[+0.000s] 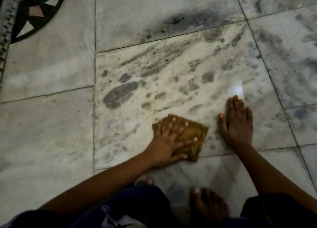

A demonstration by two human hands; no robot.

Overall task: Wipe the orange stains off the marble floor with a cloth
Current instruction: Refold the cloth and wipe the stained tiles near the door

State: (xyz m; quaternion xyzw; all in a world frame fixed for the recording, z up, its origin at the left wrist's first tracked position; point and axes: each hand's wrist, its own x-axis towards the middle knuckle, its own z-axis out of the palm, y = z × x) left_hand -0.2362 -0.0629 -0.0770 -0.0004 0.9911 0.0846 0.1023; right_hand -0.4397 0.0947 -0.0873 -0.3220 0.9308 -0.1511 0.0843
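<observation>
A folded yellow-brown cloth [195, 133] lies flat on a white marble floor tile [154, 76] with grey veins and blotches. My left hand [169, 141] presses down on the cloth with fingers spread across it. My right hand [237, 123] rests flat on the bare tile just right of the cloth, fingers together, holding nothing. I cannot make out any clear orange stain on the marble in this dim, slightly blurred view.
My bare feet [207, 205] stand on the tile below the hands, with dark trouser legs [137, 210] at the bottom edge. A black inlaid pattern [34, 13] fills the top left corner. Grout lines [94, 90] divide the tiles.
</observation>
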